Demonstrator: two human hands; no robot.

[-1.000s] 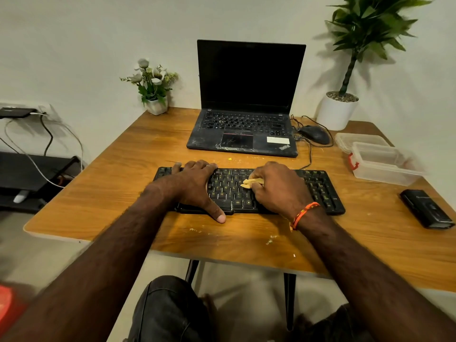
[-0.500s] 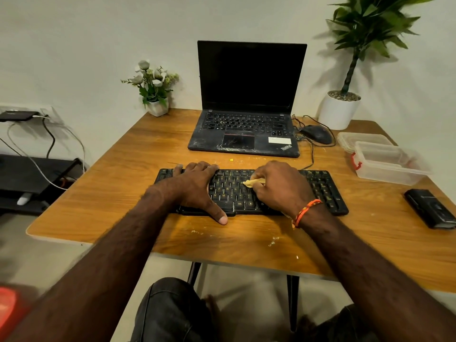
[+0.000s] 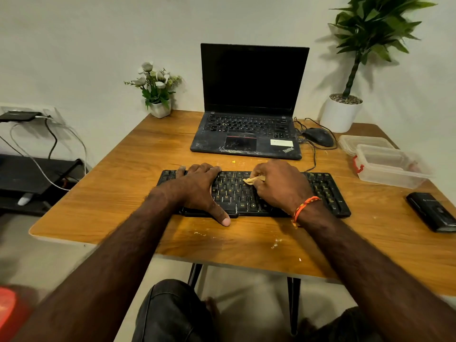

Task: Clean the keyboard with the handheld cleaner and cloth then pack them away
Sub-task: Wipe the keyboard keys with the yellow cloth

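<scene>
A black keyboard (image 3: 323, 191) lies across the middle of the wooden table (image 3: 118, 193). My left hand (image 3: 199, 188) presses flat on its left half, thumb over the front edge. My right hand (image 3: 278, 186) is closed on a small yellowish cloth (image 3: 251, 180), which touches the keys near the keyboard's centre. A black handheld cleaner (image 3: 431, 211) lies at the table's right edge, apart from both hands.
An open black laptop (image 3: 246, 134) stands behind the keyboard, with a wired mouse (image 3: 318, 137) to its right. A clear plastic box (image 3: 387, 169) and its lid (image 3: 365, 142) sit at the right. Two potted plants stand at the back. Crumbs lie near the front edge.
My right hand with the cloth has slid a little away from me, toward the upper key rows. My left hand has stayed in place on the keyboard.
</scene>
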